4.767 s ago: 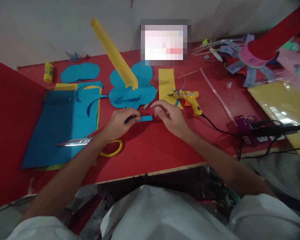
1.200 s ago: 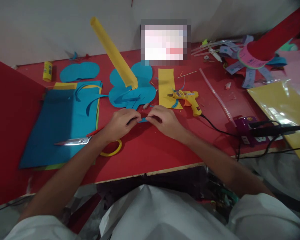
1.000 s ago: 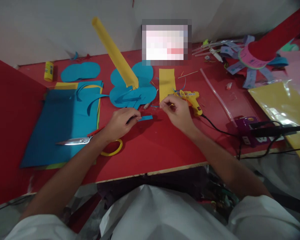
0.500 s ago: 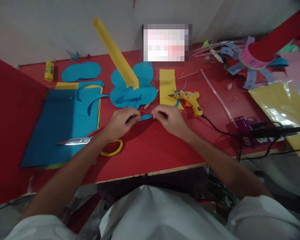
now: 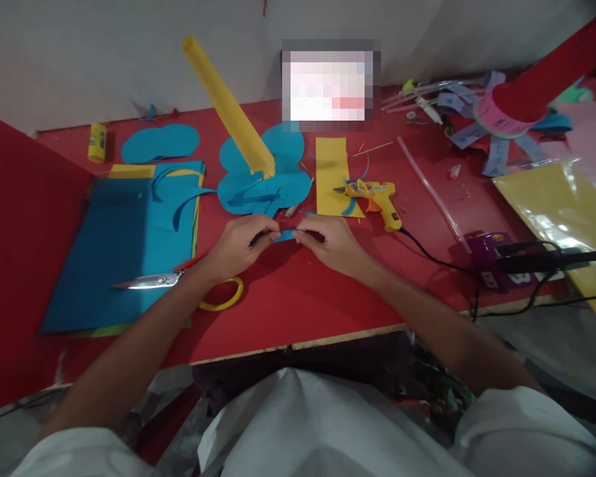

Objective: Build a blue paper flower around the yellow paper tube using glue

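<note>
A short blue paper strip [image 5: 287,235] is stretched between my two hands, just above the red table. My left hand [image 5: 243,242] pinches its left end, fingers closed. At the other end, my right hand [image 5: 328,240] pinches it between thumb and fingers. Right behind the hands lies a blue lobed paper shape [image 5: 293,182], with a yellow paper tube [image 5: 228,109] leaning up from its middle. Scissors [image 5: 153,281] with red and yellow handles lie partly under my left forearm. A yellow glue gun [image 5: 377,197] rests on a yellow paper piece [image 5: 330,165], beyond my right hand.
Blue sheets [image 5: 104,245] are stacked at left, near a glue stick [image 5: 97,142] and a blue cut-out [image 5: 161,144]. On the right are a purple box [image 5: 487,255] with black cables, a clear glue rod [image 5: 432,189], and a red tube [image 5: 556,79] with paper petals.
My right hand has shifted slightly left, closer to my left hand, so less of the blue strip shows between them. My left hand stays nearly in place.
</note>
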The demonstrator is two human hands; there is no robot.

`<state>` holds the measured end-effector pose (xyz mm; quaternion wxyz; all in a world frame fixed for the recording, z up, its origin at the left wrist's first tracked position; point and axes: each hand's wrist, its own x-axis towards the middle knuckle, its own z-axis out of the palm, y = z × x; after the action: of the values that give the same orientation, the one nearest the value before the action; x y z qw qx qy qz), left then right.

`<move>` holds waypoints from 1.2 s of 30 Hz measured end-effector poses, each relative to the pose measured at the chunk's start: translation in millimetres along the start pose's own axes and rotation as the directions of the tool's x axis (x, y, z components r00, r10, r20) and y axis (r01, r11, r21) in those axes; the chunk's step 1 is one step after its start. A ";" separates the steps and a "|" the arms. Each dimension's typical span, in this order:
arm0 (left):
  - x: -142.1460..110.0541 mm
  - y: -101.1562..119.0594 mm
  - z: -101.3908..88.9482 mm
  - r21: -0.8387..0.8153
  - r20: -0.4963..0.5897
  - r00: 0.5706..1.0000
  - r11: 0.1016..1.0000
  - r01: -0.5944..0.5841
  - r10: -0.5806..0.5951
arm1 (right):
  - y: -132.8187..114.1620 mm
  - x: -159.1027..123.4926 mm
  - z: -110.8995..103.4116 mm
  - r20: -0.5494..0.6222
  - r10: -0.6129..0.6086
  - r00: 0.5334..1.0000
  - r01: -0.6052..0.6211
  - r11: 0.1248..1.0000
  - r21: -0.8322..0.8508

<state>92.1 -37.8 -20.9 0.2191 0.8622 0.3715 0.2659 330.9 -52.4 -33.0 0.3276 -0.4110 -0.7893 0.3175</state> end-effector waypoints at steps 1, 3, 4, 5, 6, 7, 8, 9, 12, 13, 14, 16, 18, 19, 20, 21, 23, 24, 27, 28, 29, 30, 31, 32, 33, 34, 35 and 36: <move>0.2 0.1 0.1 -0.001 -0.001 1.000 1.000 0.001 -0.001 | -0.3 0.0 -1.5 0.006 -0.001 1.000 0.001 1.000 0.005; 0.6 0.9 -0.1 -0.001 0.002 1.000 1.000 -0.002 0.002 | -1.1 -0.2 -4.2 0.009 -0.006 1.000 0.006 1.000 0.011; 0.8 1.5 -0.3 0.002 0.008 1.000 1.000 -0.003 0.003 | -1.5 -0.4 -5.1 0.008 -0.008 1.000 0.008 1.000 0.012; 1.0 2.1 -0.6 0.007 0.015 1.000 1.000 -0.004 0.004 | -1.8 -0.6 -5.6 0.011 -0.010 1.000 0.010 1.000 0.010; 1.1 2.7 -1.0 0.013 0.023 1.000 1.000 -0.003 0.003 | -1.9 -0.8 -5.8 0.013 -0.011 1.000 0.011 1.000 0.007; 1.2 3.2 -1.4 0.019 0.032 1.000 1.000 -0.001 0.000 | -1.9 -0.9 -5.8 0.015 -0.012 1.000 0.012 1.000 0.005; 1.2 3.7 -1.8 0.023 0.036 0.999 1.000 0.002 -0.003 | -1.9 -1.0 -5.7 0.016 -0.012 1.000 0.012 1.000 0.005; 1.1 4.0 -2.2 0.025 0.038 0.999 1.000 0.004 -0.005 | -1.9 -1.0 -5.6 0.018 -0.012 1.000 0.012 1.000 0.007; 1.0 4.3 -2.9 0.021 0.040 0.999 1.000 0.023 -0.024 | -1.6 -0.9 -6.6 0.002 -0.020 1.000 0.020 1.000 0.022; 1.0 4.0 -2.8 0.016 0.037 0.999 0.999 0.033 -0.034 | -1.3 -1.0 -7.5 -0.011 -0.021 1.000 0.021 0.999 0.025; 1.0 3.4 -2.6 0.007 0.029 0.999 0.999 0.043 -0.043 | -0.9 -1.1 -8.8 -0.030 -0.020 0.999 0.021 0.999 0.026; 1.2 1.8 -1.7 -0.015 0.003 0.998 0.998 0.055 -0.055 | 0.5 -1.6 -12.2 -0.071 -0.012 0.997 0.013 1.000 0.023; 1.3 -0.3 -0.6 -0.029 -0.026 0.998 0.998 0.055 -0.056 | 2.3 -2.2 -16.0 -0.101 -0.003 0.995 0.005 1.000 0.024; 1.3 -1.2 -0.2 -0.031 -0.036 0.998 0.998 0.054 -0.055 | 3.3 -2.5 -18.0 -0.114 0.001 0.993 0.002 1.000 0.024; 1.2 -2.0 0.1 -0.031 -0.043 0.998 0.998 0.055 -0.056 | 4.4 -2.8 -20.0 -0.133 0.005 0.991 -0.002 1.000 0.025; 1.0 -2.5 0.1 -0.031 -0.048 0.997 0.998 0.056 -0.057 | 5.5 -3.0 -22.0 -0.162 0.012 0.987 -0.007 1.000 0.029; 0.6 -2.9 -0.2 -0.032 -0.058 0.997 0.998 0.052 -0.054 | 7.4 -3.4 -25.8 -0.244 0.036 0.969 -0.025 0.999 0.048; 0.4 -2.8 -0.5 -0.032 -0.060 0.997 0.998 0.052 -0.053 | 8.1 -3.5 -27.3 -0.283 0.053 0.958 -0.036 0.997 0.064; 0.5 -1.7 -1.1 -0.030 -0.040 0.998 0.999 0.036 -0.038 | 7.6 -3.6 -27.4 -0.288 0.087 0.954 -0.054 0.991 0.119; 0.6 -1.3 -1.0 -0.026 -0.030 0.999 0.999 0.028 -0.028 | 6.5 -3.5 -25.5 -0.250 0.084 0.965 -0.054 0.991 0.125; 0.8 -0.9 -0.8 -0.020 -0.021 1.000 1.000 0.015 -0.015 | 5.3 -3.4 -22.5 -0.201 0.075 0.977 -0.051 0.991 0.123; 1.0 -0.7 -0.5 -0.014 -0.012 1.000 1.000 0.001 -0.001 | 4.0 -3.2 -18.7 -0.154 0.059 0.986 -0.042 0.993 0.109; 1.1 -0.5 -0.2 -0.007 -0.003 1.000 1.000 -0.011 0.011 | 2.8 -3.0 -14.4 -0.112 0.036 0.993 -0.027 0.996 0.086; 1.2 -0.4 0.2 0.001 0.002 1.000 1.000 -0.019 0.019 | 1.9 -2.8 -10.0 -0.087 0.011 0.996 -0.007 0.998 0.055; 1.3 -0.3 0.5 0.006 0.007 1.000 1.000 -0.026 0.026 | 1.4 -2.6 -6.0 -0.076 -0.013 0.997 0.015 1.000 0.020; 1.3 -0.2 0.8 0.011 0.010 0.999 0.999 -0.033 0.033 | 1.3 -2.5 -2.7 -0.071 -0.032 0.997 0.031 0.999 -0.010; 1.4 -0.1 0.9 0.014 0.012 0.999 0.999 -0.039 0.039 | 1.5 -2.4 -0.3 -0.072 -0.045 0.996 0.042 0.999 -0.034; 1.4 0.1 1.0 0.017 0.014 0.999 0.999 -0.045 0.045 | 1.7 -2.3 1.1 -0.075 -0.053 0.996 0.049 0.998 -0.049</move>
<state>93.5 -36.9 -21.2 0.2080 0.8740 0.3529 0.2615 331.9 -53.8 -35.6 0.3557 -0.4101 -0.7938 0.2743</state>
